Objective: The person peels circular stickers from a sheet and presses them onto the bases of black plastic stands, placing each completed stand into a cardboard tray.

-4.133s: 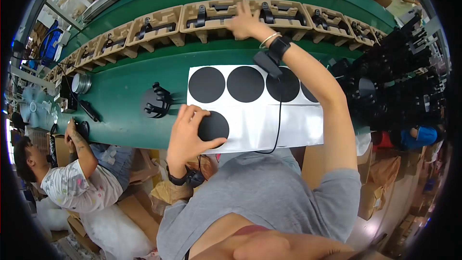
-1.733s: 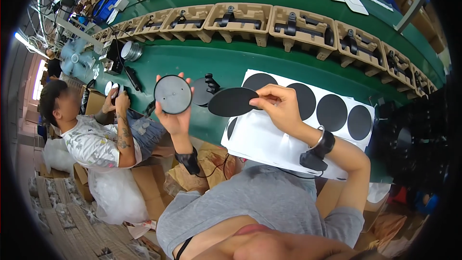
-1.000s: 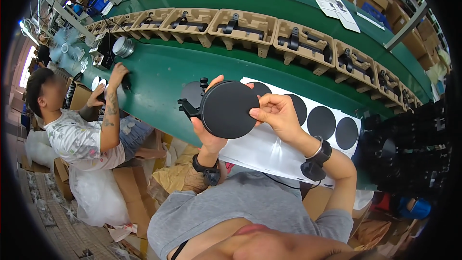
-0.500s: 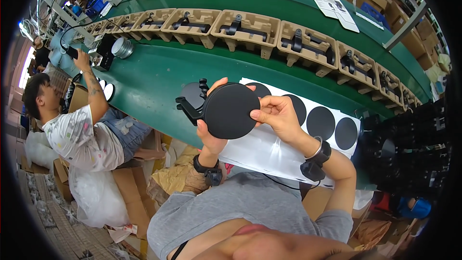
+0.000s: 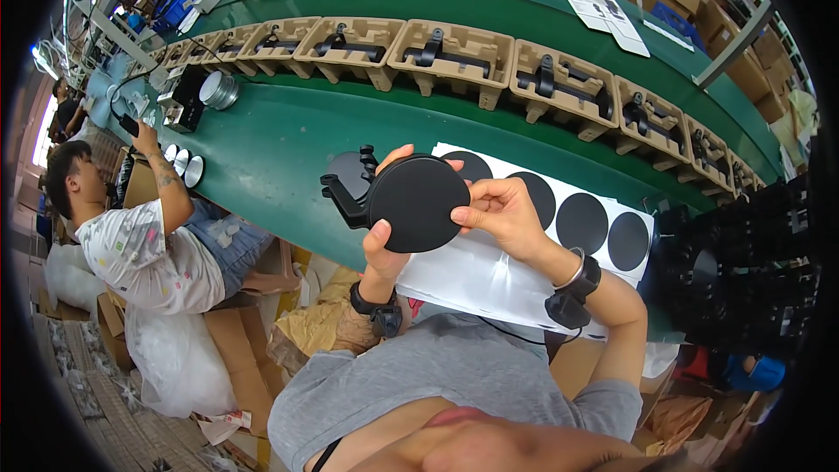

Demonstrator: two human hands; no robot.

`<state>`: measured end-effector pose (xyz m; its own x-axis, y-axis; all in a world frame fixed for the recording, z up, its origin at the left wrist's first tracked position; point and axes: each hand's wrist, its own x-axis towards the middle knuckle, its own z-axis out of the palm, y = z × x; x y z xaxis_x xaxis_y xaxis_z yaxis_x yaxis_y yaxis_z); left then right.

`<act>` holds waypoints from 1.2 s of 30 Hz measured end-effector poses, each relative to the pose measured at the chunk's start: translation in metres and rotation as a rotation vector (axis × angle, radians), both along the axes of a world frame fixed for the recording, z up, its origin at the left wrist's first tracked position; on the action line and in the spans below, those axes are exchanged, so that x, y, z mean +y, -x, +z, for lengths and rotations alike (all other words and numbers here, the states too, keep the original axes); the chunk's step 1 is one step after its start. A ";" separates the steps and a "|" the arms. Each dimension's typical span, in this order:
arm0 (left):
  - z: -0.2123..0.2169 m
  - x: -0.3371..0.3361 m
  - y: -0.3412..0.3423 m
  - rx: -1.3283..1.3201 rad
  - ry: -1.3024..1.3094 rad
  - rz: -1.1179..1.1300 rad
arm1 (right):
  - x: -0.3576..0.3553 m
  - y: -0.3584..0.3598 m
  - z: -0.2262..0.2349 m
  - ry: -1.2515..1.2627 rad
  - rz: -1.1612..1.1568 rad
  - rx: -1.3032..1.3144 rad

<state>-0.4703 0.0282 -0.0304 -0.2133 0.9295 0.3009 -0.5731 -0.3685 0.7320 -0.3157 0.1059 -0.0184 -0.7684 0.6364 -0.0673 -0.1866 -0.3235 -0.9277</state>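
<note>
In front of me I hold a round black base [image 5: 418,205], its flat face turned up toward me. A black bracket arm [image 5: 346,201] with a small knob sticks out from its left side. My left hand [image 5: 383,252] grips the base from beneath and the left, thumb at the lower edge and fingertips showing over the top. Thumb and forefinger of my right hand [image 5: 509,220] are pinched at the right rim of the base. Whether they also hold a thin pad there, I cannot tell. Behind the bracket, a dark disc [image 5: 348,171] lies on the green table.
White backing sheet [image 5: 463,284] with several black round pads [image 5: 582,223] lies under and right of my hands. Cardboard trays [image 5: 450,48] holding black parts line the far side. Black parts [image 5: 725,271] are stacked at right. A co-worker [image 5: 131,236] sits at left, near silvery discs [image 5: 194,171].
My left thumb has shifted slightly right on the lower rim; my right hand stays at the right rim. The co-worker's raised arm has moved lower and left.
</note>
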 end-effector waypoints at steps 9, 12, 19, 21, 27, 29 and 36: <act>-0.011 0.001 -0.007 -0.041 -0.060 0.147 | -0.022 0.001 0.033 -0.575 -0.291 -0.118; -0.006 0.002 -0.015 0.011 -0.037 0.198 | -0.027 -0.001 0.025 -0.819 -0.462 -0.011; 0.002 0.011 -0.012 0.015 0.005 0.277 | -0.026 0.002 0.032 -1.006 -0.507 0.019; 0.002 0.010 -0.009 -0.067 0.069 0.197 | -0.027 0.004 0.032 -1.037 -0.505 0.010; 0.006 0.010 0.007 -0.410 0.083 0.088 | -0.028 -0.003 0.025 -1.473 -0.360 0.173; -0.006 0.022 0.035 -0.378 0.085 0.281 | -0.032 -0.013 0.038 -1.591 -0.259 0.261; 0.018 0.004 0.026 -0.281 -0.030 -0.013 | -0.030 0.007 0.032 -0.608 -0.376 0.115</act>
